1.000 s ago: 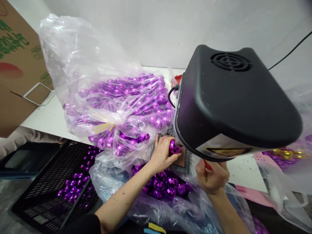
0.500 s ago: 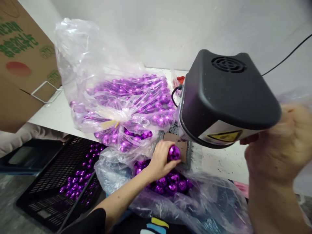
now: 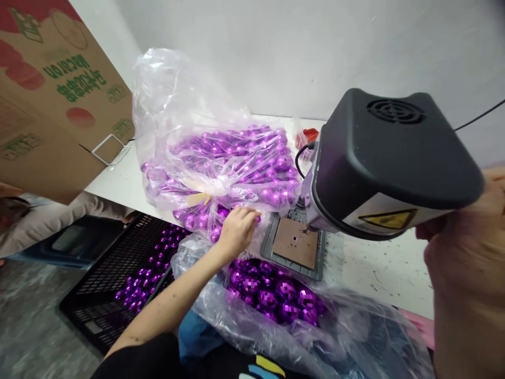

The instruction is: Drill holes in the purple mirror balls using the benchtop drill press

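My left hand (image 3: 238,231) is over the mouth of a clear plastic bag (image 3: 161,79) of purple mirror balls. Its fingers are curled, and a purple mirror ball (image 3: 258,219) shows at the fingertips, mostly covered. At the right, my right hand (image 3: 465,247) is closed beside a black machine housing (image 3: 394,152) with a vent and warning label; what it grips is hidden. Under the machine lies a brown board (image 3: 290,247) with a small dark hole, on a grey base plate (image 3: 320,266). More purple mirror balls (image 3: 286,288) lie in an open plastic bag (image 3: 355,316) at my lap.
A black crate (image 3: 90,289) holding small purple balls stands below the table's left side. A cardboard box (image 3: 59,105) and a white wire stand (image 3: 110,150) are at the left. Dark crumbs dot the white table (image 3: 374,268). Another person's sleeve (image 3: 59,216) shows at far left.
My left hand has moved away from the brown board, back and left to the mouth of the ball bag. The ball it held over the board is gone from there. The view has shifted left.
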`<state>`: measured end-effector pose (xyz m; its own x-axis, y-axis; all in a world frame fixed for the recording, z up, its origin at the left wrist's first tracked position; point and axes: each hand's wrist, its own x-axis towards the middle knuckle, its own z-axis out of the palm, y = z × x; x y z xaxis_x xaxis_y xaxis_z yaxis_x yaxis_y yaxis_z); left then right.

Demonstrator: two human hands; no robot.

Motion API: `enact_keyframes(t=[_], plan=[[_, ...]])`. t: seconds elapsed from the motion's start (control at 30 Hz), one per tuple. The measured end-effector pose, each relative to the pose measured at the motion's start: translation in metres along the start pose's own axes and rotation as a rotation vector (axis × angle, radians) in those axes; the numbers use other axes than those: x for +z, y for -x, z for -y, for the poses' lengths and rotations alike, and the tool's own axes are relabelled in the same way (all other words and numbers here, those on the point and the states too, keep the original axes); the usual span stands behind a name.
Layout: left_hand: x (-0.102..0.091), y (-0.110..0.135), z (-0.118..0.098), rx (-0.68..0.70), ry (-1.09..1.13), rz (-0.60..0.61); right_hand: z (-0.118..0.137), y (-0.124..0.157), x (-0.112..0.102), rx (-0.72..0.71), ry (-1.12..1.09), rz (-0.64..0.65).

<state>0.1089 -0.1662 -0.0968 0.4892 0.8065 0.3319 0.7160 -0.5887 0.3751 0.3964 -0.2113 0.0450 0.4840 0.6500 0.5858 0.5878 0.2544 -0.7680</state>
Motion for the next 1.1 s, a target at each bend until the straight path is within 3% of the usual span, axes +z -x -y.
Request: enact_keyframes(t=[0.13,0.23,0.33,0.4,0.5,0.63,0.73,0.9,1.1], plan=[[0.004,-0.03,0.025,0.025,-0.107,0.276,0.005,-0.003,0.002,0.034,-0.05,-0.03],[0.002,-0.029,0.027,-0.064,0.085,0.255,0.004,-0.006,0.003,0.033,-0.038,-0.054],[-0.014,-0.02,0.021,-0.273,0.548,0.134,0.002,-0.009,0.004,0.02,-0.046,-0.045],[-0.025,-0.011,0.012,-0.394,0.933,0.127,0.001,-0.011,0.006,0.01,-0.078,-0.027],[-0.031,0.005,-0.004,-0.53,1.406,0.231,0.0,-0.013,0.007,0.003,-0.124,-0.024],[-0.017,0.02,-0.025,-0.638,1.791,0.359,-0.002,-0.013,0.007,0.009,-0.141,-0.012],[-0.004,0.024,-0.035,-0.67,1.832,0.387,0.0,-0.013,0.005,0.024,-0.144,0.024],[0.011,0.019,-0.041,-0.717,1.669,0.314,0.004,-0.013,0.004,0.066,-0.178,0.061],[0.026,0.014,-0.044,-0.726,1.819,0.366,0.004,-0.012,0.004,0.072,-0.21,0.091]])
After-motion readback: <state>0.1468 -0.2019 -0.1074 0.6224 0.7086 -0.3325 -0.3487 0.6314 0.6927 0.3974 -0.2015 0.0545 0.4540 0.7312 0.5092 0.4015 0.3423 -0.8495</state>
